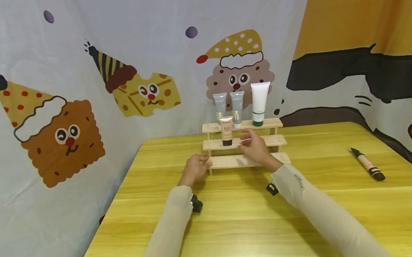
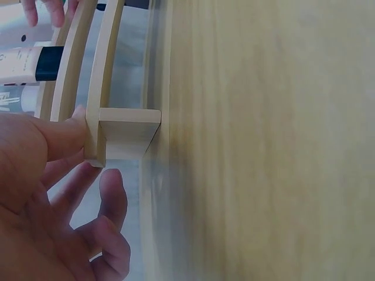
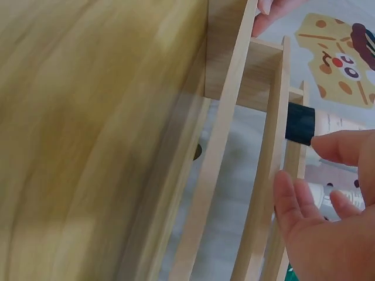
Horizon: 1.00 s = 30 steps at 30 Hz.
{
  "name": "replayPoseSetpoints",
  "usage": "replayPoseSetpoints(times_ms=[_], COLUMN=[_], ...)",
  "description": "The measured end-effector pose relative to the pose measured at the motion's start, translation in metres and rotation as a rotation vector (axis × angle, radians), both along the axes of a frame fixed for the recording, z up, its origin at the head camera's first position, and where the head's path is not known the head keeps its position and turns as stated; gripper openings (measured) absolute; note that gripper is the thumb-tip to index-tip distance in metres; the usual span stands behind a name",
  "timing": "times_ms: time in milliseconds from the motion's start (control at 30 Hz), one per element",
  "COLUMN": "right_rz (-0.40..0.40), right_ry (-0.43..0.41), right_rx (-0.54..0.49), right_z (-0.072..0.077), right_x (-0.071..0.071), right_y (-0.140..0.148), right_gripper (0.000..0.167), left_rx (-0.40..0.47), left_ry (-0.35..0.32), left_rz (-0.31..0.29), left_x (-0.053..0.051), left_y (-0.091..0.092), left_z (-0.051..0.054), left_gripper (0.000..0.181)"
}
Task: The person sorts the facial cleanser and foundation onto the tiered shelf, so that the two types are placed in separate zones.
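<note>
A three-tier wooden display stand point(image 1: 230, 161) stands on the table near the patterned cloth. My left hand point(image 1: 194, 169) pinches the left end of its lowest tier, thumb on one side and index finger on the other in the left wrist view. On the middle tier a pink BB cream tube point(image 1: 227, 131) stands upright on its black cap point(image 3: 300, 124). Just right of this tube is my right hand point(image 1: 255, 146), fingers apart and nothing held. Its thumb point(image 3: 337, 145) is close to the cap; whether they touch, I cannot tell.
The top tier carries two grey tubes point(image 1: 238, 103) and a white tube with a green cap point(image 1: 260, 100). Another pink tube with a black cap point(image 1: 368, 164) lies on the table point(image 1: 236, 231) at the right. Behind hangs a cartoon-print cloth point(image 1: 168, 22).
</note>
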State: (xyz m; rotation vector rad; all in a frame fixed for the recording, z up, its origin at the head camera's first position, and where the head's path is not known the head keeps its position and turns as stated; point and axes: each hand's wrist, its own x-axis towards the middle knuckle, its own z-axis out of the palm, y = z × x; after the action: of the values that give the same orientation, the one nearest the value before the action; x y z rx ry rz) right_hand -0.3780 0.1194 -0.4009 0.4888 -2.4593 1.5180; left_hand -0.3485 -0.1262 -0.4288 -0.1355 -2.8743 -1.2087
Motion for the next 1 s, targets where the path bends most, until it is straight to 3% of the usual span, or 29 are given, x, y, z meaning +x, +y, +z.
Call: replayPoseSetpoints(times_ms=[200,433,667,1000], right_rz=[0.011,0.013,0.022,0.023], right_ry=[0.038,0.061,0.025,0.069], right_rx=[-0.023,0.02,0.068,0.106], right_z=[-0.001,-0.004,-0.004,-0.009], right_x=[0.006,0.013,0.024,0.032], right_y=[0.011,0.022,0.036,0.068], right_gripper=[0.056,0.053,0.055,0.053], left_rx=[-0.009,0.002,0.047,0.059], left_ry=[0.01,0.0,-0.008,0.001], left_rz=[-0.002,0.0,0.001,-0.003], left_x=[0.0,0.0,0.0,-0.002], left_y=[0.0,0.0,0.0,-0.003], left_z=[0.001,0.0,-0.002,-0.004], left_gripper=[0.036,0.037,0.037,0.037])
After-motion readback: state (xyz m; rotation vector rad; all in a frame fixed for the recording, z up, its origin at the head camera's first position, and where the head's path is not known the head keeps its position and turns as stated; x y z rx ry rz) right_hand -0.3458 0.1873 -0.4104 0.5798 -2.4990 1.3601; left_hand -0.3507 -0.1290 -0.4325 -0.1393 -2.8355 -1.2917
